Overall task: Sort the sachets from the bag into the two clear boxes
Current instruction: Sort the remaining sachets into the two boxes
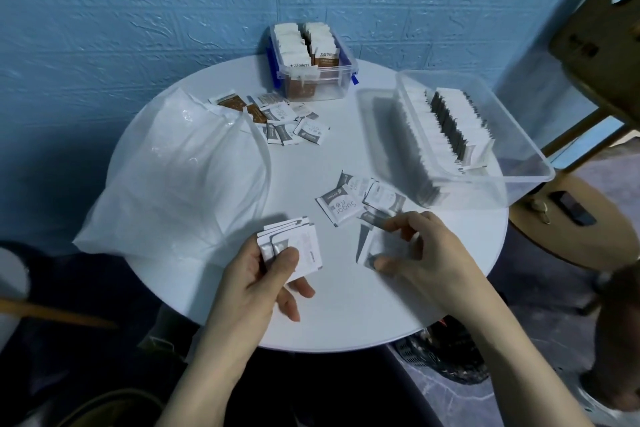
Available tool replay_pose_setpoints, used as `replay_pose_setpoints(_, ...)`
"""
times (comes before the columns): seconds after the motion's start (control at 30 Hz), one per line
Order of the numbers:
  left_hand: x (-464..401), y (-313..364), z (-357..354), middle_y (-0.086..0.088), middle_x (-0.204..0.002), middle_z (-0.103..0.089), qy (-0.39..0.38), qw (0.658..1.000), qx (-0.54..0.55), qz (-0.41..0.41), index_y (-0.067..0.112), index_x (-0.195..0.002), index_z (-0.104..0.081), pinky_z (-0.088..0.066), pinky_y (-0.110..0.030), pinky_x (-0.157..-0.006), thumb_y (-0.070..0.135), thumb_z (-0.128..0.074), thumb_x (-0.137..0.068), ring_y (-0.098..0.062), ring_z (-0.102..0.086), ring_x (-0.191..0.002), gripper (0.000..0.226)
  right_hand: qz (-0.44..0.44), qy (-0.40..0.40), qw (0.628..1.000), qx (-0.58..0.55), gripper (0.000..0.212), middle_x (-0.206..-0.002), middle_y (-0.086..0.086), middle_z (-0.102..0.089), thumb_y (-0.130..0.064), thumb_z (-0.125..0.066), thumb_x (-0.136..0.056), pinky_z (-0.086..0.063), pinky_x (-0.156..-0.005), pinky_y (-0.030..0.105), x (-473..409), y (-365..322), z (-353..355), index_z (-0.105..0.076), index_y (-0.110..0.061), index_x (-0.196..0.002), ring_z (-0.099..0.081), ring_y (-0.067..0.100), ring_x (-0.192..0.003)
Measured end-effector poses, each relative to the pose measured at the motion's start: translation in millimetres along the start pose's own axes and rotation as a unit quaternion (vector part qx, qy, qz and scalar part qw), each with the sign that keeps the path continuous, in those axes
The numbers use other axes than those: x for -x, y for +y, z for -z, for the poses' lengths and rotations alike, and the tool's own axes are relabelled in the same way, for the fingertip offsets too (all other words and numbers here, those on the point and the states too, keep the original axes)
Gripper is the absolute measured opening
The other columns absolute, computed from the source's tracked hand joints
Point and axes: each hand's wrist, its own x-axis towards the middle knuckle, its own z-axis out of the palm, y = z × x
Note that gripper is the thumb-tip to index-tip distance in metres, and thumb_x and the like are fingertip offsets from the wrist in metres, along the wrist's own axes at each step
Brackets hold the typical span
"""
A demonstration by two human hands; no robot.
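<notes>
On the table (346,305), the bag (180,177) lies at nine o'clock, the small box (341,80) at twelve and the big box (512,163) at two, both holding rows of sachets. Loose sachets (294,125) lie between bag and small box; more sachets (360,201) lie near the centre, beside the big box.

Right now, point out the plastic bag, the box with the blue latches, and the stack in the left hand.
plastic bag (187,180): head view, middle of its crumpled side.
box with blue latches (341,78): head view, clear front wall.
sachet stack (304,250): head view, top sachet's face.
</notes>
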Motion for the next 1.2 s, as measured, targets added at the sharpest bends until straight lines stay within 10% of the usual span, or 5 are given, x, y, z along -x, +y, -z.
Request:
replay_pose_setpoints(0.27, -0.6, -0.5, 1.0, -0.007, -0.083, -0.069, -0.015, 1.0, 0.005, -0.003, 0.013, -0.113, -0.063, -0.043, -0.027, -0.04, 0.016, -0.066, -0.083, -0.023, -0.062, -0.058, 0.03, -0.042, -0.058, 0.946, -0.315, 0.024, -0.057, 0.014, -0.053, -0.015, -0.066, -0.087, -0.034, -0.053, 0.021, 2.9, -6.4, 6.4, -0.066, -0.011, -0.064, -0.043, 0.016, -0.055)
replay_pose_setpoints(0.43, 1.1, -3.4, -1.2, -0.006, -0.08, -0.068, -0.043, 0.999, 0.01, -0.014, 0.011, -0.108, -0.063, -0.044, -0.027, -0.042, 0.036, -0.068, -0.077, -0.02, -0.063, -0.06, 0.04, -0.048, -0.11, 0.864, -0.489, 0.017, -0.062, 0.02, -0.064, -0.008, -0.065, -0.076, -0.05, -0.05, 0.024, 18.6, -37.3, -12.4, -0.061, 0.007, -0.08, -0.06, 0.02, -0.05)
replay_pose_setpoints(0.7, -1.0, -9.3, -2.3, -0.002, -0.066, -0.06, -0.022, 1.0, 0.01, -0.003, 0.014, -0.109, -0.062, -0.034, -0.023, -0.037, 0.026, -0.062, -0.078, -0.015, -0.051, -0.049, 0.034, 0.118, 0.06, 0.986, -0.104, 0.016, -0.069, -0.011, -0.055, -0.021, -0.071, -0.085, -0.036, -0.059, 0.025, -10.9, -24.7, -25.8, -0.061, -0.022, -0.072, -0.044, 0.002, -0.059)
replay_pose_setpoints(0.93, -3.7, -9.7, 1.6, -0.006, -0.07, -0.064, -0.025, 1.0, -0.004, 0.016, 0.023, -0.111, -0.062, -0.035, -0.03, -0.047, 0.033, -0.058, -0.08, -0.032, -0.05, -0.056, 0.032, 0.247, -0.044, 0.935, 0.249, 0.06, -0.125, -0.007, -0.054, -0.026, -0.071, -0.08, -0.028, -0.091, 0.03, -85.5, -29.4, -6.3, -0.05, -0.027, -0.136, -0.038, 0.02, -0.111)
replay_pose_setpoints(1.2, -4.6, -10.0, 1.4, -0.005, -0.068, -0.064, -0.037, 0.999, -0.017, 0.014, 0.031, -0.103, -0.062, -0.037, -0.029, -0.042, 0.036, -0.058, -0.081, -0.032, -0.05, -0.057, 0.022, 0.228, -0.127, 0.965, 0.037, 0.022, -0.066, -0.013, -0.057, -0.019, -0.077, -0.08, -0.036, -0.058, 0.019, -70.2, -36.5, 10.4, -0.055, -0.02, -0.077, -0.051, 0.003, -0.063)
